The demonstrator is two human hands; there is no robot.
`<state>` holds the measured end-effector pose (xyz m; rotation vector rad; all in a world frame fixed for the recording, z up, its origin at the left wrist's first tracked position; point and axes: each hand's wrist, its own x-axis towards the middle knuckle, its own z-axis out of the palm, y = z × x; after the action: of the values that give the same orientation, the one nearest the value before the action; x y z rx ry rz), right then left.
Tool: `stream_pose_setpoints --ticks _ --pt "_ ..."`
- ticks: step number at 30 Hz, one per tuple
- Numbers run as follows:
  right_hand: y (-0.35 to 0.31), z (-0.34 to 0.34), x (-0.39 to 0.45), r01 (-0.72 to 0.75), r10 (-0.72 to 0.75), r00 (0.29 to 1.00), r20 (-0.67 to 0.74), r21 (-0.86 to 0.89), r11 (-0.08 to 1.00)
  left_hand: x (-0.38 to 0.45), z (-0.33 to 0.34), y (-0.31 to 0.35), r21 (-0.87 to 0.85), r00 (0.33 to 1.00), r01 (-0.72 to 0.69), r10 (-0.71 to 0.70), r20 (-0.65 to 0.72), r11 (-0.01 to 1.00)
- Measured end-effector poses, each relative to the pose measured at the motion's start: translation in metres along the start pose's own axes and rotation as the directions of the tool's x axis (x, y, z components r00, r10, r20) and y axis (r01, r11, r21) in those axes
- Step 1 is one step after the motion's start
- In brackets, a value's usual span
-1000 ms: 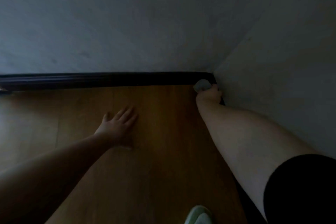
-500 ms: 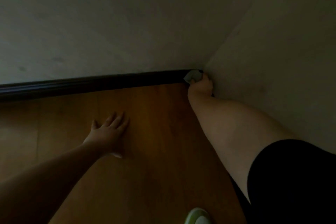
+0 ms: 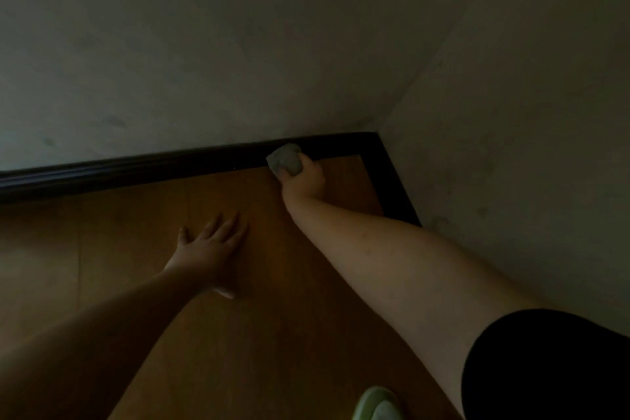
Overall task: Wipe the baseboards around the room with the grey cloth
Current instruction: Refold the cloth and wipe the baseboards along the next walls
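Observation:
A dark baseboard runs along the foot of the far wall and turns at the corner into a second stretch along the right wall. My right hand grips the bunched grey cloth and holds it against the far baseboard, a short way left of the corner. My left hand lies flat on the wooden floor, fingers spread and straight, holding nothing.
Pale walls meet in a corner at the upper right. A light green slipper shows at the bottom edge. The room is dim.
My right hand has slid the cloth leftward along the far baseboard, out of the corner. The corner and the right baseboard now show. The left hand stays planted on the floor.

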<state>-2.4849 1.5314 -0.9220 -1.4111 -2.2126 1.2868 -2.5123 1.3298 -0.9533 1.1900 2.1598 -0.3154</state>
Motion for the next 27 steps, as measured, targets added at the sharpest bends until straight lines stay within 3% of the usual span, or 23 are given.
stream_pose_setpoints --ticks 6,12,15,20,27 --pt "0.019 -0.026 0.009 0.140 -0.150 0.981 -0.120 -0.088 0.986 -0.002 0.003 -0.003 -0.015 1.000 -0.015 0.015 -0.006 1.000" --pt "0.033 -0.075 0.050 -0.053 0.066 0.933 -0.354 0.046 0.998 -0.003 0.000 -0.003 -0.034 1.000 -0.022 0.022 -0.010 0.999" --pt "0.030 -0.086 0.067 -0.049 0.075 0.928 -0.365 0.079 0.996 -0.003 0.003 -0.004 -0.040 0.999 -0.030 0.028 -0.035 0.999" --pt "0.010 -0.060 0.059 -0.122 0.243 0.912 -0.332 0.346 0.930 -0.004 0.009 -0.007 -0.040 0.997 -0.041 0.039 -0.062 0.998" --pt "0.000 -0.031 0.041 -0.142 0.230 0.924 -0.306 0.282 0.949 -0.006 0.007 -0.008 -0.061 0.996 -0.049 0.045 -0.073 0.997"
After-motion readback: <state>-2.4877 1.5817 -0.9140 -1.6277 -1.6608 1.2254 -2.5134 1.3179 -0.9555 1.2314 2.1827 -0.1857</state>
